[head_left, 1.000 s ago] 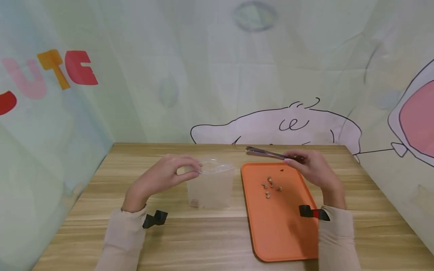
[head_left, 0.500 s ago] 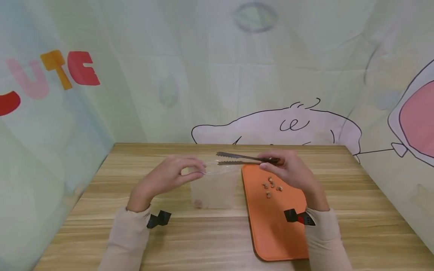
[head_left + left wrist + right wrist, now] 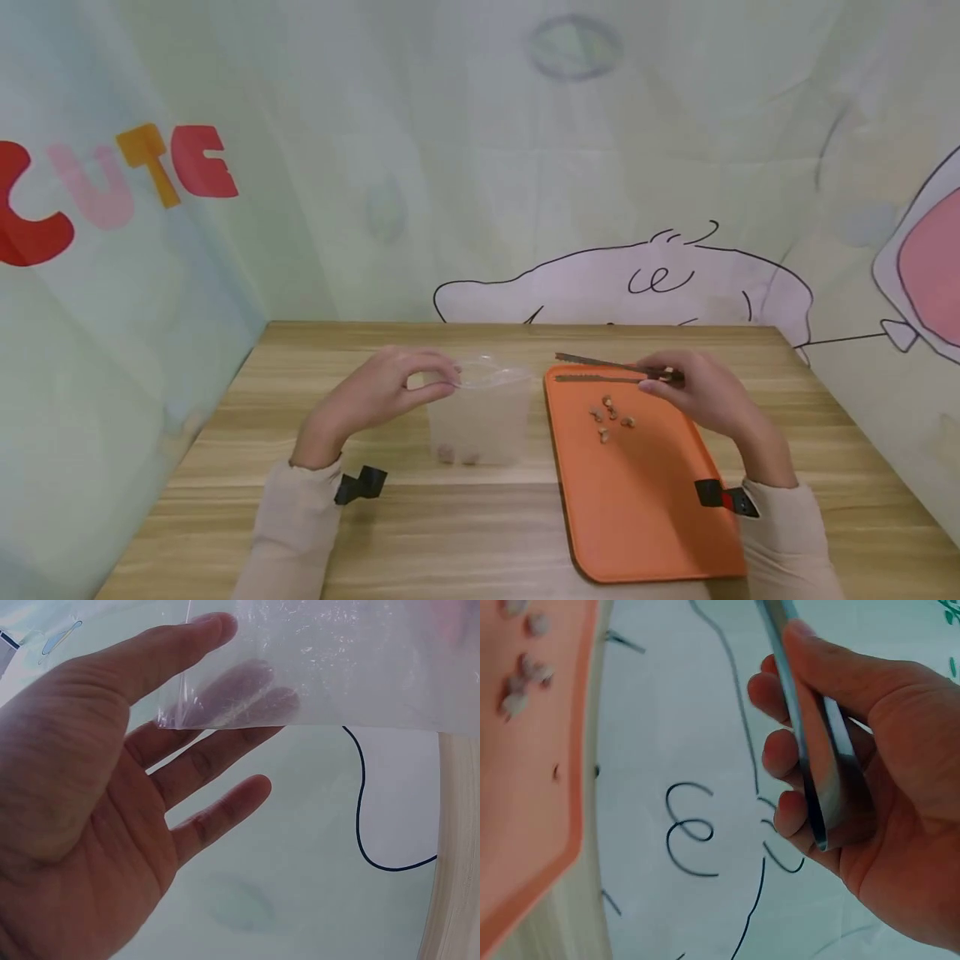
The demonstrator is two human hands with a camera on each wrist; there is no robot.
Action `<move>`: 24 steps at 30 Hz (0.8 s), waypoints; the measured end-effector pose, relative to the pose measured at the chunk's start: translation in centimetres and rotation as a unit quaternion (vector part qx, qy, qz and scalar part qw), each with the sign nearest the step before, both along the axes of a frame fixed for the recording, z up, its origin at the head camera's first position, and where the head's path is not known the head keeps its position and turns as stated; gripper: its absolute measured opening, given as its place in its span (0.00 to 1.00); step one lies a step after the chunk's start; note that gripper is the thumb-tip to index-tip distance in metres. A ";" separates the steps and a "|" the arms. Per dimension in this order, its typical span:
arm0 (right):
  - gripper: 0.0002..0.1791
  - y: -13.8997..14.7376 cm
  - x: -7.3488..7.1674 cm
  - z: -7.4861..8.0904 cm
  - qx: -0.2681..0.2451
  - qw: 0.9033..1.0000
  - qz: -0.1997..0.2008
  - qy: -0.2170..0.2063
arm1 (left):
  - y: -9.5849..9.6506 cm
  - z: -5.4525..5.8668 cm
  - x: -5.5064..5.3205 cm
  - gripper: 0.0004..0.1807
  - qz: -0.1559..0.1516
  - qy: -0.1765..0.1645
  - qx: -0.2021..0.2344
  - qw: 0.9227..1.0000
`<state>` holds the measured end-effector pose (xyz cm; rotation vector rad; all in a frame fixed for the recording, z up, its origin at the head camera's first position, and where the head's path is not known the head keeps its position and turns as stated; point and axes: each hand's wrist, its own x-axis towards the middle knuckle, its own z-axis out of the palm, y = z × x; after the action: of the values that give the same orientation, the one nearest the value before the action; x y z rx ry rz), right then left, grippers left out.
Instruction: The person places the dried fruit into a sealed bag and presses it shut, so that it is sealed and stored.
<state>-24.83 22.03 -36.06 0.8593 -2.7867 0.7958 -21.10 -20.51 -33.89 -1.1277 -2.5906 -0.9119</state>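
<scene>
My left hand point(image 3: 378, 396) pinches the left edge of a clear plastic zip bag point(image 3: 480, 417) at its mouth, the bag standing upright on the table. In the left wrist view the thumb lies on one side of the film point(image 3: 360, 667), with fingertips showing through it. Two small brownish pieces point(image 3: 446, 453) lie at the bag's bottom. Above the far part of an orange tray point(image 3: 645, 517), my right hand point(image 3: 708, 396) grips metal tongs point(image 3: 600, 363). Their serrated arms are spread, with nothing between the tips. Several small greyish-brown pieces point(image 3: 603, 435) lie on the tray below.
The wooden table point(image 3: 450, 533) carries the bag left of the tray. A dark speck point(image 3: 556, 772) lies on the tray near its far edge. Printed fabric point(image 3: 345, 208) hangs behind and beside the table.
The tongs, closed with something at their tips, swung left over the bag's mouth, opened there, then returned right above the tray. A second piece now shows at the bag's bottom.
</scene>
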 end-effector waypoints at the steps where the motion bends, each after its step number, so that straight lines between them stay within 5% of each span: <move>1: 0.11 0.3 0.1 -0.2 0.013 1.000 -0.004 -0.005 | 0.0 0.0 0.0 0.03 0.000 0.000 0.001 1.000; 11: 0.04 2.8 0.5 -2.1 0.124 0.992 -0.031 -0.019 | -0.3 0.2 -0.1 0.03 0.005 -0.014 0.000 1.000; 24: 0.02 3.7 0.4 -2.7 0.136 0.990 -0.041 -0.021 | -0.1 0.0 0.0 0.03 0.007 -0.021 -0.005 1.000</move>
<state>-24.41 25.70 -38.76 0.7648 -2.9931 0.4312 -21.14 -20.63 -33.85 -1.1029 -2.6359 -0.9313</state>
